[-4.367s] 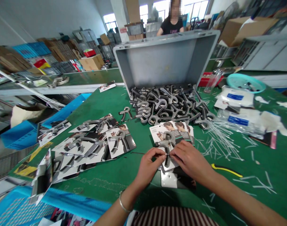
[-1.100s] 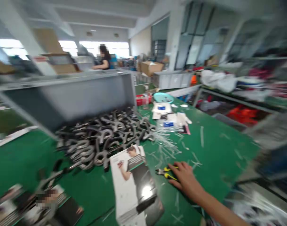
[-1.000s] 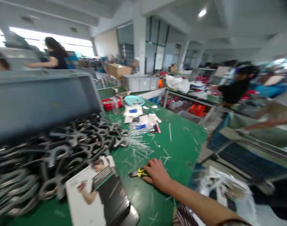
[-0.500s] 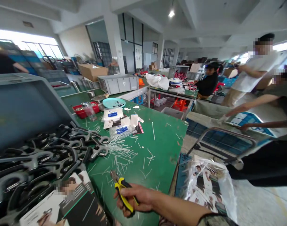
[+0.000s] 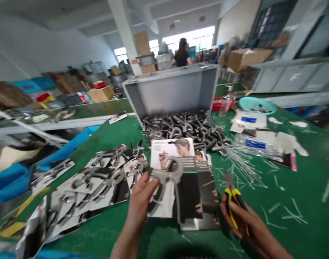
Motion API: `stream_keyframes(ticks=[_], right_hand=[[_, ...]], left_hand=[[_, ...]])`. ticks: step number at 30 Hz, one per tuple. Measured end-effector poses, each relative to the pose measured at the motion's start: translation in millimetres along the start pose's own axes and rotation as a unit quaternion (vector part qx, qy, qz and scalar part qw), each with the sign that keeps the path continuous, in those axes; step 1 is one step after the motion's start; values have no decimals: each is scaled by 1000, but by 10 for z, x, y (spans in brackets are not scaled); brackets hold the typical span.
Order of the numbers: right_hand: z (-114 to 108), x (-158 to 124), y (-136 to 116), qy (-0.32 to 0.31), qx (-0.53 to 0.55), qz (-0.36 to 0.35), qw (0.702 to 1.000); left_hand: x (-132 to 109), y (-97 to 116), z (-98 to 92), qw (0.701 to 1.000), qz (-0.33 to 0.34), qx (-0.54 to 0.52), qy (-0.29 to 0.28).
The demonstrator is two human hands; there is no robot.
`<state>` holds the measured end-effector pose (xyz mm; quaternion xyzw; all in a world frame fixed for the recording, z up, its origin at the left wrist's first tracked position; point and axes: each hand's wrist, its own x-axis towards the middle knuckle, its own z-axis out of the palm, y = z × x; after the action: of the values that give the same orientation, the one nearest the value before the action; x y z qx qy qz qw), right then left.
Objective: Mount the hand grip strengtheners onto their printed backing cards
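Note:
My left hand point(image 5: 140, 196) pinches the left edge of a printed card point(image 5: 191, 190), with a grey-and-black two-handled tool point(image 5: 168, 174) lying over its face. The tool has a rounded, ring-like end and two curved handles; whether it is fastened to the card I cannot tell. More printed cards point(image 5: 206, 180) show just behind and right of it. In my right hand point(image 5: 245, 217) is a pair of yellow-and-black cutting pliers point(image 5: 234, 201), tip pointing up and away. Beyond the pliers' tip lies a fan of thin white plastic ties point(image 5: 247, 167).
A tipped grey crate point(image 5: 172, 90) stands behind a heap of loose tools point(image 5: 180, 129). Carded tools point(image 5: 89, 183) overlap at the left. On the right are plastic bags point(image 5: 256, 144), a turquoise plate point(image 5: 257, 105) and a red tray point(image 5: 221, 104). A person point(image 5: 182, 54) stands far back.
The view has swung left to the crate and cards. My left hand has come into view holding the carded tool. The pliers stay in my right hand, now right of the cards.

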<state>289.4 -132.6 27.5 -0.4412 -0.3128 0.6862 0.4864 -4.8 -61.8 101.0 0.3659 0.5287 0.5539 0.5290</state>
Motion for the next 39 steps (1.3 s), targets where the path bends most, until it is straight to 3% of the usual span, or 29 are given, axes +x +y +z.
stream_keyframes(ticks=[2,4,7,10,12,15,18,25,31,35,39], right_hand=[[0,20,-103,16,-127,-33,991],[12,30,-250,30,-309,-95,946],[60,93,-469,22,-570,-213,793],[156,221,-621,-20,-704,-300,644],[234,308,-686,-38,-743,-330,581],[325,396,-742,-55,-769,-350,532],[374,437,-761,-68,-775,-359,516],[416,464,-747,-80,-775,-361,512],[300,517,-640,-98,-769,-324,542],[228,650,-657,-125,-766,-315,546],[269,726,-800,-174,-767,-325,526]], left_hand=[[-65,-74,-9,1000,-8,-25,-16],[-67,-153,59,999,-2,-40,-23],[-46,-198,140,999,14,-32,-19],[-54,-173,149,999,13,-20,-32],[-69,-158,139,999,5,-20,-39],[-81,-158,133,999,2,-23,-41],[-76,-156,151,999,5,-20,-42],[-57,-137,226,997,-27,-17,-66],[3,-210,221,997,-37,-17,-61],[40,-218,226,997,-44,4,-59],[157,-217,229,996,-40,46,-59]])
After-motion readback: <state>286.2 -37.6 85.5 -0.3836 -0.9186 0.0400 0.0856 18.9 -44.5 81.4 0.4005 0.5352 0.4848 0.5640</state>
